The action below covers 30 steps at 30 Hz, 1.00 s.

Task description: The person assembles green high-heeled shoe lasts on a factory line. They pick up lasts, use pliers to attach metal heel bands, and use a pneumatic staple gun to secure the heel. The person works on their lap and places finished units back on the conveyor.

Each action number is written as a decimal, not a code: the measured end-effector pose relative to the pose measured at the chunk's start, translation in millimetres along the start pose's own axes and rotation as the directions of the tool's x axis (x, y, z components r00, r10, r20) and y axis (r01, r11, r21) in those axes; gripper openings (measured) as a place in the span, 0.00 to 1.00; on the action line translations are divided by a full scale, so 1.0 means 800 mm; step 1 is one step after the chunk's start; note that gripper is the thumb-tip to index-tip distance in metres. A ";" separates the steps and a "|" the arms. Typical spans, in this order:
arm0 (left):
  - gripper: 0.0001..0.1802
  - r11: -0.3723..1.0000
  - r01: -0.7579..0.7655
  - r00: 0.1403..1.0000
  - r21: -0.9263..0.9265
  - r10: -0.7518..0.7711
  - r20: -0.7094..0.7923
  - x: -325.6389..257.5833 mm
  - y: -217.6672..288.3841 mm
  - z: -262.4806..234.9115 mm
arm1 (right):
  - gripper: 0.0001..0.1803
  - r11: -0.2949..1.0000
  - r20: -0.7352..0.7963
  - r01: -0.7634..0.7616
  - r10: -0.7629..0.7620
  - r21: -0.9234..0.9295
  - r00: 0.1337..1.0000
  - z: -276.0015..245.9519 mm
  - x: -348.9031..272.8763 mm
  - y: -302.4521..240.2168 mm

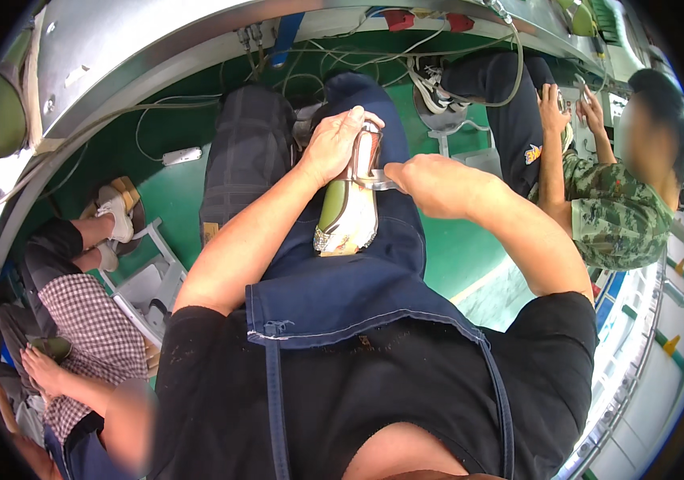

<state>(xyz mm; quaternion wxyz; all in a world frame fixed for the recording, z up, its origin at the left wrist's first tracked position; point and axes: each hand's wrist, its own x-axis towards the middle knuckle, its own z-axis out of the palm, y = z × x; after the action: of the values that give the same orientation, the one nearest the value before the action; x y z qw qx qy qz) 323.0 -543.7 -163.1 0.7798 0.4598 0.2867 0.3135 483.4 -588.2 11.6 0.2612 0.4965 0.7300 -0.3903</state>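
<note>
A shoe upper stretched on a last (347, 208) lies sole side up across my lap, on a navy apron (386, 268). Green material shows along its left side, with a pale underside and ragged edges at the end nearer me. My left hand (336, 146) grips its far end, the fingers lying over the top. In my closed right hand (436, 184) is a shiny metal hand tool (377, 182), its head against the middle of the shoe; the fist hides the handle, so its exact kind is unclear.
A metal workbench (150, 60) curves across the far side, with cables hanging below it. Seated co-workers are close by on both sides, one in a camouflage shirt (618, 212), another in a checked apron (98, 320). A power strip (182, 156) lies on the green floor.
</note>
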 end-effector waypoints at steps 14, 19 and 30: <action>0.38 0.968 0.198 0.966 0.153 -0.166 -0.200 -0.089 -0.018 0.002 | 0.12 0.977 -0.189 0.044 -0.085 -0.209 0.978 0.026 -0.003 0.004; 0.41 0.761 0.527 0.837 -0.379 -0.541 0.078 -0.096 0.025 0.000 | 0.10 0.948 -0.284 0.021 -0.116 -0.316 0.952 0.042 -0.001 0.007; 0.31 0.772 0.580 0.806 -0.262 -0.591 0.041 -0.084 0.035 0.007 | 0.08 0.914 -0.331 -0.083 -0.058 -0.396 0.942 0.041 -0.030 -0.005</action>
<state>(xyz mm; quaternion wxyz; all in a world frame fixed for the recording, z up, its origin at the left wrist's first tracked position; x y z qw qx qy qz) 277.7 -586.6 -125.4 0.8858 0.2336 0.3883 0.1003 488.3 -629.1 13.0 0.2325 0.4955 0.8253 -0.1388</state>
